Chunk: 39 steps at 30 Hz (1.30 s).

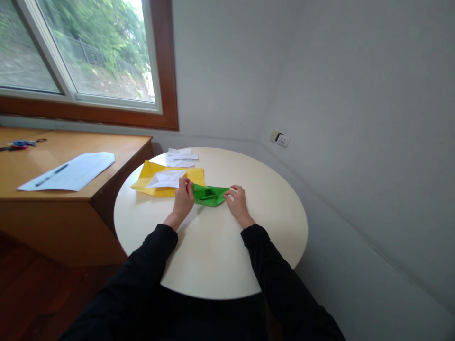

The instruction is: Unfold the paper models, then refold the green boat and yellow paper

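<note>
Between my hands is a folded piece of green paper (210, 195), shaped like a boat with pointed ends and a dark hollow in the middle. My left hand (184, 196) pinches its left end, with fingers closed on the paper. At the right tip, my right hand (237, 201) holds the paper between thumb and fingers. Just beyond my left hand lies a yellow folded paper (151, 176), partly under a white folded paper (167, 178). My left fingers cover a bit of the white one's right end.
More white papers (179, 156) lie at the far edge of the round white table (213, 255). On the wooden desk (131, 142) at left are a paper sheet (81, 170), a pen (51, 174) and scissors (26, 143). Walls bound the table's far and right sides.
</note>
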Tool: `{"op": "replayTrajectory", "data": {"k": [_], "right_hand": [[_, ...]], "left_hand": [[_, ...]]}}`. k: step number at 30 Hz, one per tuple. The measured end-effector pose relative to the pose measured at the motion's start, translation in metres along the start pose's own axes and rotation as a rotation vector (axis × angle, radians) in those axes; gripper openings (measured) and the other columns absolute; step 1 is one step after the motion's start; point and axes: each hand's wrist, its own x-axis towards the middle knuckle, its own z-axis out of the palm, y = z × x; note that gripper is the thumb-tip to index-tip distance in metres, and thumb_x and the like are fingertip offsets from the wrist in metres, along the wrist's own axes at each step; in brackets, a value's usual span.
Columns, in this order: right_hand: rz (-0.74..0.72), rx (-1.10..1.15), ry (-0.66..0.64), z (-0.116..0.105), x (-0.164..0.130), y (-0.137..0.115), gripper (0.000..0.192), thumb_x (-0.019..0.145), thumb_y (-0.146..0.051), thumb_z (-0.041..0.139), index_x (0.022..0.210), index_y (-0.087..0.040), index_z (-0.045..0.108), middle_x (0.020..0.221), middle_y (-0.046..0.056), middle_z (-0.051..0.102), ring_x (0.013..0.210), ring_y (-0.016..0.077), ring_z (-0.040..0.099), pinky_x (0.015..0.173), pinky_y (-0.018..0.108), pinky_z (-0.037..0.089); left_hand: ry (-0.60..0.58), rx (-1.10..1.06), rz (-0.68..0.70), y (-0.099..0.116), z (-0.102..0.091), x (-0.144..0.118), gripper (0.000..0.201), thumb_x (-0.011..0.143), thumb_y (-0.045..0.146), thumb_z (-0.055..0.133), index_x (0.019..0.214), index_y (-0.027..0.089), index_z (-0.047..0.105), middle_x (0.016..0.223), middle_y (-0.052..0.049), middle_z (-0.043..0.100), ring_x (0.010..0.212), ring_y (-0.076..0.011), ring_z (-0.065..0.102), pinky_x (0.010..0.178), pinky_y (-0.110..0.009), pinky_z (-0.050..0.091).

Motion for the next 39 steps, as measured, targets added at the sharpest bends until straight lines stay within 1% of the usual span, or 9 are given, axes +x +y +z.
{"op": "replayTrajectory", "data": {"k": [2,5,7,11,18,25,30,35,39], "right_hand": [[-0.056,-0.023,0.015,-0.003,0.001,-0.005,0.009,0.076,-0.017,0.059,0.070,-0.021,0.065,0.109,0.010,0.054,0.107,0.0261,0.046,0.093,0.046,0.042],[-0.176,-0.053,0.025,-0.006,0.002,-0.012,0.011,0.081,-0.016,0.054,0.075,-0.020,0.063,0.115,0.010,0.054,0.112,0.0252,0.045,0.096,0.045,0.040],[-0.226,-0.048,0.019,-0.006,0.002,-0.016,0.013,0.083,-0.016,0.050,0.079,-0.020,0.061,0.113,0.010,0.057,0.111,0.0237,0.047,0.096,0.044,0.040],[-0.241,-0.024,0.013,-0.007,0.002,-0.019,0.013,0.086,-0.018,0.046,0.081,-0.020,0.059,0.102,0.010,0.062,0.103,0.0218,0.053,0.093,0.040,0.043],[-0.198,-0.030,0.059,-0.008,0.002,-0.019,0.013,0.086,-0.021,0.046,0.078,-0.020,0.057,0.091,0.009,0.063,0.091,0.0216,0.056,0.085,0.038,0.045],[-0.108,-0.063,0.101,-0.007,0.002,-0.018,0.014,0.086,-0.023,0.044,0.080,-0.020,0.056,0.090,0.008,0.065,0.088,0.0222,0.057,0.081,0.037,0.043],[-0.033,-0.082,0.115,-0.009,0.001,-0.020,0.016,0.086,-0.026,0.042,0.083,-0.019,0.056,0.089,0.007,0.066,0.087,0.0222,0.058,0.083,0.038,0.039],[0.039,-0.067,0.134,-0.013,0.002,-0.022,0.016,0.086,-0.029,0.043,0.081,-0.020,0.055,0.079,0.004,0.065,0.076,0.0211,0.058,0.086,0.041,0.035],[0.101,0.009,0.159,-0.013,0.003,-0.022,0.015,0.085,-0.031,0.042,0.081,-0.021,0.052,0.077,0.004,0.063,0.076,0.0207,0.058,0.081,0.038,0.040]], "left_hand": [[-0.006,0.004,0.000,0.000,0.000,0.000,0.008,0.084,0.018,0.042,0.079,0.022,0.039,0.050,0.009,0.033,0.042,-0.0089,0.034,0.047,-0.022,0.025],[-0.014,0.012,0.002,0.000,0.000,0.000,0.009,0.084,0.016,0.042,0.078,0.022,0.038,0.051,0.009,0.033,0.041,-0.0089,0.033,0.046,-0.023,0.024],[-0.022,0.018,0.004,0.000,-0.001,0.000,0.009,0.084,0.016,0.042,0.078,0.022,0.038,0.050,0.009,0.033,0.041,-0.0089,0.033,0.046,-0.023,0.024],[-0.044,0.029,0.012,0.000,-0.001,0.000,0.009,0.084,0.015,0.043,0.079,0.022,0.039,0.049,0.009,0.034,0.039,-0.0088,0.033,0.045,-0.022,0.024],[-0.047,0.045,0.018,0.000,0.000,-0.001,0.008,0.082,0.016,0.045,0.079,0.022,0.040,0.050,0.009,0.035,0.040,-0.0088,0.035,0.046,-0.022,0.025],[-0.025,0.045,0.011,-0.002,0.000,-0.001,0.007,0.083,0.017,0.044,0.080,0.022,0.040,0.051,0.009,0.037,0.041,-0.0089,0.036,0.046,-0.022,0.026],[-0.015,0.037,-0.005,0.000,-0.001,-0.001,0.007,0.083,0.017,0.045,0.080,0.022,0.040,0.051,0.009,0.038,0.042,-0.0090,0.036,0.047,-0.022,0.026],[0.000,0.018,-0.029,0.003,-0.002,0.000,0.007,0.083,0.021,0.046,0.079,0.022,0.040,0.053,0.008,0.038,0.042,-0.0095,0.036,0.047,-0.023,0.025],[0.007,0.005,-0.048,0.005,-0.003,0.000,0.009,0.084,0.025,0.047,0.078,0.023,0.040,0.052,0.008,0.037,0.042,-0.0099,0.035,0.047,-0.024,0.024]]}}
